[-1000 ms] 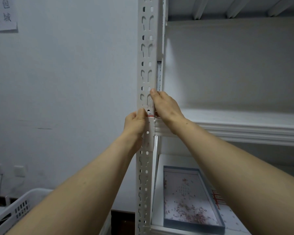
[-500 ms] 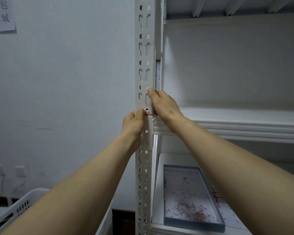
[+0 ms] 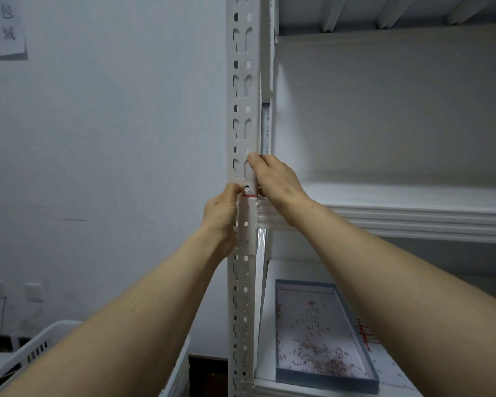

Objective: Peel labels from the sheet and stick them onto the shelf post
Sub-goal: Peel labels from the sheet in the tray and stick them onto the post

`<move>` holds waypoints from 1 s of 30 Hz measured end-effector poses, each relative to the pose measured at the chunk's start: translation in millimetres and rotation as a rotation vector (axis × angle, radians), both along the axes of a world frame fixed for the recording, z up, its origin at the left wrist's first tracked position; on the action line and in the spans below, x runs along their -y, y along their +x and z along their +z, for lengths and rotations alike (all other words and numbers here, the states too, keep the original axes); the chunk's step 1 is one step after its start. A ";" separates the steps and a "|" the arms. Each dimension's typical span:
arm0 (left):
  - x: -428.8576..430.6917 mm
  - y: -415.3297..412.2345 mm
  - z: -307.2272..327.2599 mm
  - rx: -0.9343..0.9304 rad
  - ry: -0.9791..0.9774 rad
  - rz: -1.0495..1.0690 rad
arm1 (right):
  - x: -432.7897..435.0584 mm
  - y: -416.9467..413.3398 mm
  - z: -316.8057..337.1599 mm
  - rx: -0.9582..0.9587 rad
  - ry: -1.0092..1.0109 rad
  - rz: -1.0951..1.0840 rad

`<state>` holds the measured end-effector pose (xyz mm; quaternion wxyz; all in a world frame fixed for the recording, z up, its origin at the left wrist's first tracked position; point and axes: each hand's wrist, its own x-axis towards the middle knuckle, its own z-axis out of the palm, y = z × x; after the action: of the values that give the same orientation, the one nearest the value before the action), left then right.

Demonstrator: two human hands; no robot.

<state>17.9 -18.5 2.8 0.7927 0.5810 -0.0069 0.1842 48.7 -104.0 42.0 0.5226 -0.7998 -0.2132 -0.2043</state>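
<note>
Paper sign (image 3: 3,27) on wall: dark characters, right column reads 包 over 域; left column cut by frame edge.
Label (image 3: 250,192) on shelf post (image 3: 242,90): red line, no readable text.

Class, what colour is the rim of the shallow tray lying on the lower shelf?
The tray rim is blue-grey, shown best in the head view.

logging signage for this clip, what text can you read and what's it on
"包" "域": paper sign on the wall; left characters cut off by the frame edge.
Label on the shelf post: red line, no readable text.
Red marks beside the tray: too blurred to read.
</note>
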 end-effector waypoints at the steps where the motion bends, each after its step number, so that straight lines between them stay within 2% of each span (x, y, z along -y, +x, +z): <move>1: 0.4 0.3 0.1 0.004 0.001 0.005 | -0.1 0.1 0.0 0.001 0.000 0.000; 18: -1.0 5.6 0.2 0.009 -0.014 0.028 | -0.2 2.8 -1.0 0.004 0.014 0.003; 23: -5.3 2.7 -1.3 -0.006 0.002 -0.038 | -0.2 3.8 -1.2 -0.007 0.018 0.016; 26: -6.3 0.6 -0.8 -0.015 0.064 -0.050 | 0.4 5.1 -0.8 -0.019 0.027 0.032; 30: -0.7 -2.2 1.8 -0.017 0.164 0.058 | 0.3 6.3 -1.0 -0.029 0.037 0.052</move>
<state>15.7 -17.8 4.6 0.7368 0.6456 0.0014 0.2010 55.0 -104.3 41.1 0.5456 -0.7871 -0.2223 -0.1828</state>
